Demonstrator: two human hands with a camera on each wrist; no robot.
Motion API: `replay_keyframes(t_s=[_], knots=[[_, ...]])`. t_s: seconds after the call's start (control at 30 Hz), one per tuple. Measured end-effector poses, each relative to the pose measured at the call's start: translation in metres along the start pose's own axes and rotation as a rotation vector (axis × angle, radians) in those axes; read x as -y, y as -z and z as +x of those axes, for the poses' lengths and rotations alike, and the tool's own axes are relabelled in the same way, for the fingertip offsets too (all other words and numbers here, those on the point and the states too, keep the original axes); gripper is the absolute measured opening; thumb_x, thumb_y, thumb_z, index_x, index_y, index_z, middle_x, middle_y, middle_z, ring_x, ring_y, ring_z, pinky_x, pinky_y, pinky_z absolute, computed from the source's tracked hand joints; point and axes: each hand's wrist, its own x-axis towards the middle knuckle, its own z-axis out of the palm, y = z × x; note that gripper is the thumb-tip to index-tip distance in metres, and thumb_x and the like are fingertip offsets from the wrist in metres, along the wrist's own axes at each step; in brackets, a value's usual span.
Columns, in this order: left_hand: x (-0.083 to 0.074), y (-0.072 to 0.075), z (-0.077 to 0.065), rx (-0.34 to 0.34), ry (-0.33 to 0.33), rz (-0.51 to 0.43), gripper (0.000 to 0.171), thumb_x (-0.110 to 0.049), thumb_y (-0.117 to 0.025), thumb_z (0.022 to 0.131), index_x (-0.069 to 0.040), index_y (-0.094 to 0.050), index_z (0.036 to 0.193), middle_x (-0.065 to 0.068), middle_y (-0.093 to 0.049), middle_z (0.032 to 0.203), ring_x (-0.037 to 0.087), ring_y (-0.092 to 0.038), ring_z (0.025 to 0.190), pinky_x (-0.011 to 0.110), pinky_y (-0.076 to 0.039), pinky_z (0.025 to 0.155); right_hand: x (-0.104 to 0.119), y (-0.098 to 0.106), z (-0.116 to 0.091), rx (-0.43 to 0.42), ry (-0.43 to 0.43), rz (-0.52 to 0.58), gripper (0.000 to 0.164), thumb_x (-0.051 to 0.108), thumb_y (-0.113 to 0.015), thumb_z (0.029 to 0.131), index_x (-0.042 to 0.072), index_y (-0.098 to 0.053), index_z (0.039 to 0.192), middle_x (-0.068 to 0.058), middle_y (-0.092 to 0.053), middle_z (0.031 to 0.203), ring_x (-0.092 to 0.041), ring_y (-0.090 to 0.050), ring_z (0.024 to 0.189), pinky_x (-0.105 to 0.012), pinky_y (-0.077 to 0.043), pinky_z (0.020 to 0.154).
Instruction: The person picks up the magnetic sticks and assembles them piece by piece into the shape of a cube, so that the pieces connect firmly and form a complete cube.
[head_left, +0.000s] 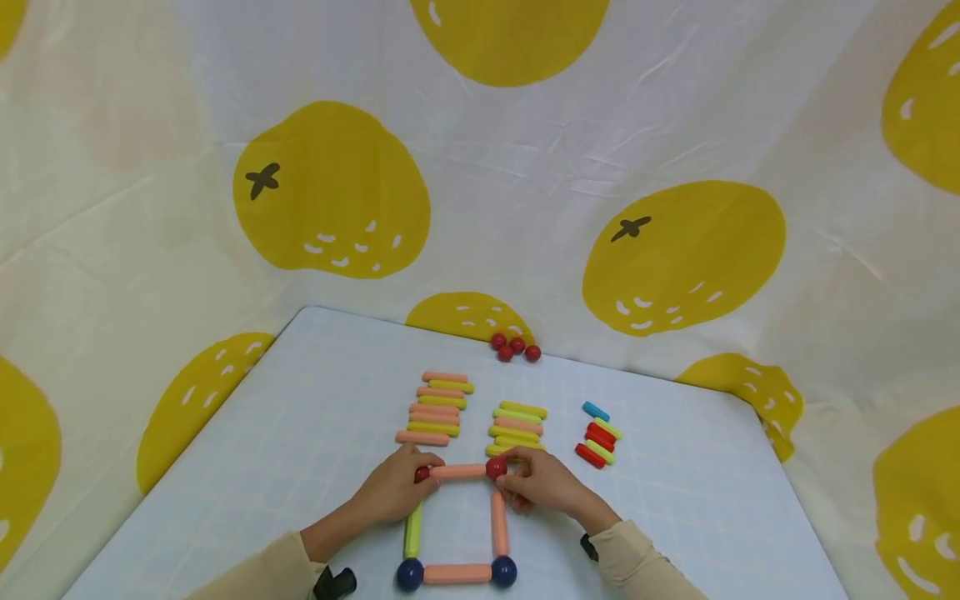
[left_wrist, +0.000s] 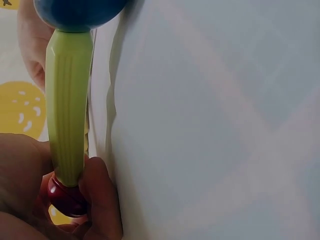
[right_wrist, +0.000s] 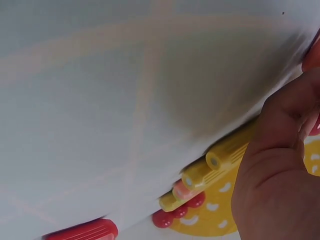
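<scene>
A square frame of magnetic-looking rods and balls lies on the table before me. Its far side is a salmon rod (head_left: 459,472), its left side a lime-green rod (head_left: 413,532), with salmon rods (head_left: 458,574) on the other sides. Dark blue balls (head_left: 410,575) mark the near corners. At the far left corner my left hand (head_left: 392,487) grips a red ball (left_wrist: 67,201), its fingers around the end of the lime rod. My right hand (head_left: 547,481) pinches the other red ball (head_left: 496,467) between thumb and fingers at the far right corner.
Beyond the frame lie a column of salmon and yellow rods (head_left: 437,413) and a second stack (head_left: 517,430) close to the right hand. Short red, lime and blue rods (head_left: 596,442) are farther right. Several loose red balls (head_left: 517,345) sit at the table's back edge, by a fruit-print curtain (head_left: 517,167).
</scene>
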Motion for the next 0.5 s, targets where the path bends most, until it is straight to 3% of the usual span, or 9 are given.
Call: replay_keyframes(t_s=[0.13, 0.27, 0.5], knots=[[0.001, 0.000, 0.000, 0.003, 0.005, 0.003, 0.027, -0.026, -0.072, 0.094, -0.021, -0.074, 0.120, 0.002, -0.048, 0.096, 0.016, -0.046, 0.076, 0.026, -0.030, 0.059, -0.002, -0.002, -0.005, 0.025, -0.063, -0.027, 0.045, 0.037, -0.072, 0.095, 0.011, -0.060, 0.130, 0.001, -0.070, 0.074, -0.012, -0.063, 0.057, -0.027, -0.054, 0.058], [0.003, 0.000, 0.000, 0.002, 0.005, 0.006, 0.026, -0.027, -0.072, 0.095, -0.021, -0.074, 0.120, 0.002, -0.048, 0.095, 0.015, -0.046, 0.076, 0.026, -0.030, 0.060, -0.002, -0.008, -0.013, 0.043, -0.110, -0.068, 0.038, 0.044, -0.071, 0.095, 0.012, -0.060, 0.112, 0.000, -0.070, 0.073, -0.012, -0.061, 0.053, -0.026, -0.051, 0.053], [0.003, 0.000, 0.000, -0.012, -0.036, -0.005, 0.026, -0.022, -0.071, 0.094, -0.019, -0.074, 0.119, 0.002, -0.047, 0.090, 0.016, -0.044, 0.073, 0.025, -0.027, 0.057, 0.006, -0.022, -0.022, 0.031, -0.149, -0.193, 0.040, 0.051, -0.071, 0.092, 0.013, -0.059, 0.096, -0.001, -0.067, 0.065, -0.012, -0.057, 0.049, -0.024, -0.044, 0.047]])
